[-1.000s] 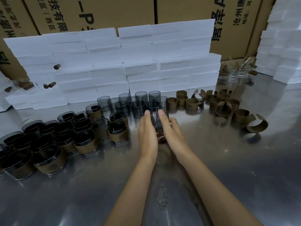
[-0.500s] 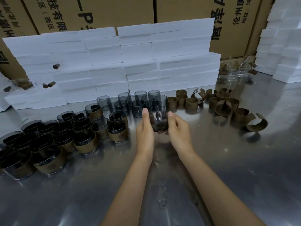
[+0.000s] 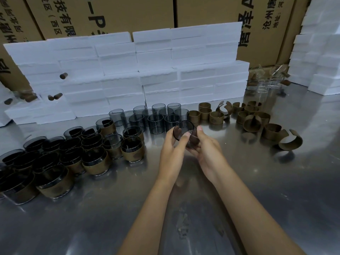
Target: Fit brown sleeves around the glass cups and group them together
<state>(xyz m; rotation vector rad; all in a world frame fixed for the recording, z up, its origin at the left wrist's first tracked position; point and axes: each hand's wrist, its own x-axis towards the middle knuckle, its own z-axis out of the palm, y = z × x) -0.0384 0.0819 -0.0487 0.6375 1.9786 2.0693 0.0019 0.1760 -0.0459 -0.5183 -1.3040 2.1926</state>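
**Both hands hold one smoked glass cup above the table**

The left hand (image 3: pixel 172 150) and right hand (image 3: pixel 206 153) grip a tilted glass cup (image 3: pixel 184 132) between them, just in front of the bare cups (image 3: pixel 156 118). Nothing shows inside it. Sleeved cups (image 3: pixel 95 160) cluster left of the bare cups; loose brown sleeves (image 3: pixel 253 122) lie to their right. Bare steel table (image 3: pixel 276 190) spreads nearer the viewer.

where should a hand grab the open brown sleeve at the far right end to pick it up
Grip the brown sleeve across its curved wall, thumb inside and fingers outside, coming from above. It stands on edge as an open C, at the end of the row with bare table on its near side, so the top rim is free.
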